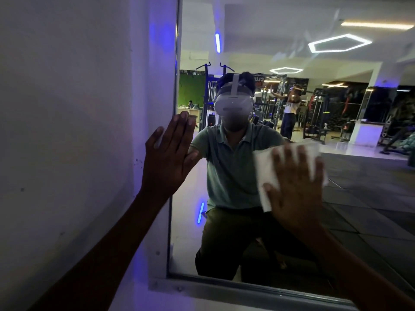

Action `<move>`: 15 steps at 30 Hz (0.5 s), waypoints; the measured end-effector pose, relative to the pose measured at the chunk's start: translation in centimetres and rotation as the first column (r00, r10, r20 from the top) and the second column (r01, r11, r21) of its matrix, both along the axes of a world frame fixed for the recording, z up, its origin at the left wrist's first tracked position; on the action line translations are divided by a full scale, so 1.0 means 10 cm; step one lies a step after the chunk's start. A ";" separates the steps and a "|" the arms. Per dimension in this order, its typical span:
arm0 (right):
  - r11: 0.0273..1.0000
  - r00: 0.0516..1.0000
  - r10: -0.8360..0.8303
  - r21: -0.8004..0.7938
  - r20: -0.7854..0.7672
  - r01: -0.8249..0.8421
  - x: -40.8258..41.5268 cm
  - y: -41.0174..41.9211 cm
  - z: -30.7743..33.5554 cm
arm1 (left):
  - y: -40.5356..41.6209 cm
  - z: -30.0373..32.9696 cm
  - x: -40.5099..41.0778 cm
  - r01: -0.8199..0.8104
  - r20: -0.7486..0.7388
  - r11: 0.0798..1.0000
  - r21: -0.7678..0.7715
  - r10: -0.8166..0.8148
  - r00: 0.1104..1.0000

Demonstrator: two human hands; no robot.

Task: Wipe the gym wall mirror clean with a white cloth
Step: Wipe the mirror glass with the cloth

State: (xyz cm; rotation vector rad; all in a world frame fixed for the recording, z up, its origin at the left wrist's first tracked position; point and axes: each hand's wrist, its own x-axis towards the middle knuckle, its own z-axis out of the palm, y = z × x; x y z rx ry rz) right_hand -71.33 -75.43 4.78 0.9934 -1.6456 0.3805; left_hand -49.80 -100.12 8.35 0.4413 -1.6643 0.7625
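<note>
Writing: partly readable "CLU" reflected in the large gym wall mirror (336,198)
Right hand (296,187): fingers spread flat, pressing folded white cloth (265,167) on glass
Left hand (168,153): flat, fingers together, at mirror's left edge

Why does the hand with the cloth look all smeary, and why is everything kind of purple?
In the head view, the right hand and white cloth are smeared by motion blur; the left hand is sharper. Blue-violet light tints the wall, streaks of glare cross the top of the mirror, and the mirror's edges bow from the wide lens.

cloth (265,176) on mirror (292,52), wall (67,108) left of mirror
</note>
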 end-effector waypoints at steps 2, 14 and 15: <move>0.980 0.986 -0.040 -0.185 0.164 0.070 0.13 -0.04 -0.03 | 0.00 -0.01 0.00 0.003 -0.006 1.000 -0.007 -0.003 1.000; 0.994 0.982 -0.015 -0.102 0.186 0.035 0.06 0.17 -0.25 | 0.04 -0.05 -0.01 0.046 -0.016 0.999 0.016 -0.046 0.999; 0.990 0.977 -0.030 -0.132 0.209 0.059 0.17 0.09 -0.26 | 0.04 -0.04 0.00 0.055 -0.018 0.998 0.023 -0.054 0.998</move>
